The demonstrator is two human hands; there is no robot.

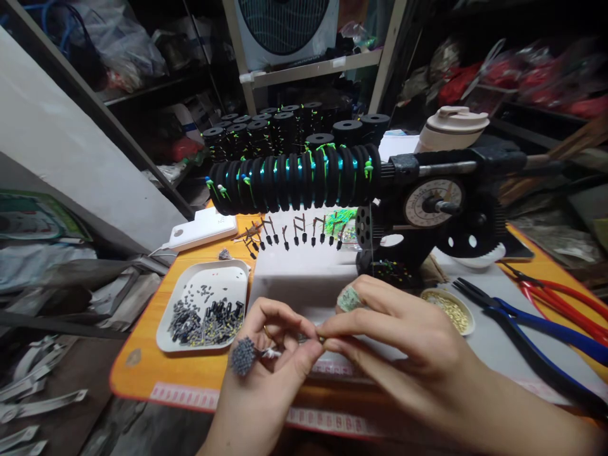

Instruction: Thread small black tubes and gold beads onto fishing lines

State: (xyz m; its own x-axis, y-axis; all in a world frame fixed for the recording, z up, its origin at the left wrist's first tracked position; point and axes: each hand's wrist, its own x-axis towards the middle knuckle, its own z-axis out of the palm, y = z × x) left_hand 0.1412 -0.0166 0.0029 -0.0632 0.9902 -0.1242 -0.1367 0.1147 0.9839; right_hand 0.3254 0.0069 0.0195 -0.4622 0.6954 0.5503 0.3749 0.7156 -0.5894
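My left hand (280, 367) is closed, and a bundle of thin strands with a round grey head (243, 356) sticks out of it on the left. Its thumb and forefinger also pinch at a tiny thing I cannot make out. Right at those fingertips, my right hand (394, 335) is closed in a pinch too; whatever lies between its thumb and forefinger is too small to name. A pale green wrap (349, 299) covers one of its fingers. Both hands are over the front of the table, below a black ridged roller (294, 177) wound with bright green and blue line.
A white tray (164, 342) of small grey and black pieces lies left. Right are a dish of gold-coloured bits (449, 310), blue-handled pliers (522, 323) and a red-handled tool (560, 294). Small black weights (304, 239) hang below the roller; black spools (259, 133) stand behind.
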